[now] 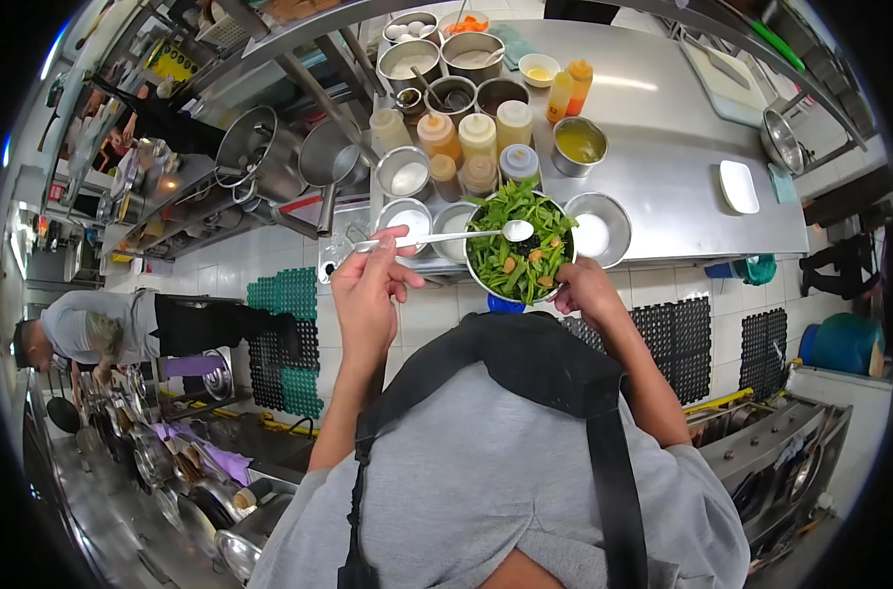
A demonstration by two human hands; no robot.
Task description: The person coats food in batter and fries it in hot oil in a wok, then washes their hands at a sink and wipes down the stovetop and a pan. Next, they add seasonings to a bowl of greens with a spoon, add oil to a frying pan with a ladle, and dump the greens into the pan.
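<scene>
My left hand (368,285) pinches the handle of a long spoon (456,236). White stuff fills the spoon's tip, which hovers over a metal bowl (470,263). Leafy greens (513,206) fill this bowl, with brown pieces and a dark clump among them. At the bowl's right rim, my right hand (589,292) grips the edge with fingers curled. Metal bowls of white powder, one on the left (405,214) and one on the right (600,231), stand on either side at the counter's front edge.
Several squeeze bottles (478,137) stand behind the bowl, with metal pots (451,95) farther back. A pot of yellow-green liquid (579,145) and a white dish (739,187) sit to the right on the steel counter (653,118). A person (103,324) bends over at the left.
</scene>
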